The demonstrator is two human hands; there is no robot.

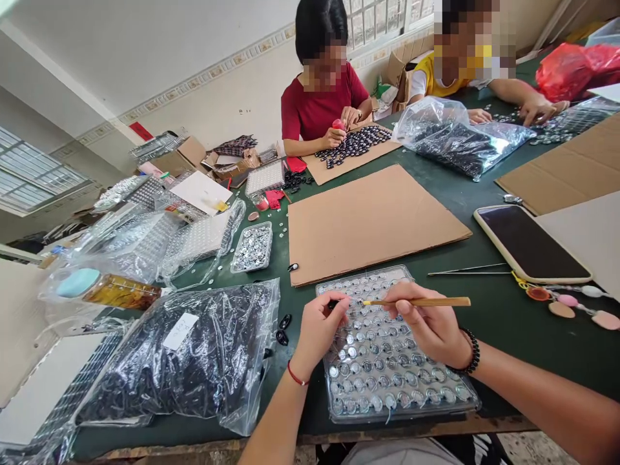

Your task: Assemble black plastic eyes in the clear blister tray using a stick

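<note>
Over a clear plastic tray (358,405) filled with rows of small round silvery pieces, both of my hands are held close together. My left hand (325,326) pinches a small black piece (333,303) between thumb and fingertips, above the tray's left part. My right hand (429,323) grips a thin wooden stick (440,301), whose pale tip points left toward my left fingertips. Thin threads hang among the round pieces. A few loose black pieces (282,337) lie on the green table, left of my left wrist.
A cardboard sheet (372,219) lies beyond the tray. A bag of black pieces (184,361) and a tub of silvery discs (252,247) are left; a phone (530,242) and tweezers (465,271) right. Across the table, two people (324,106) handle small parts.
</note>
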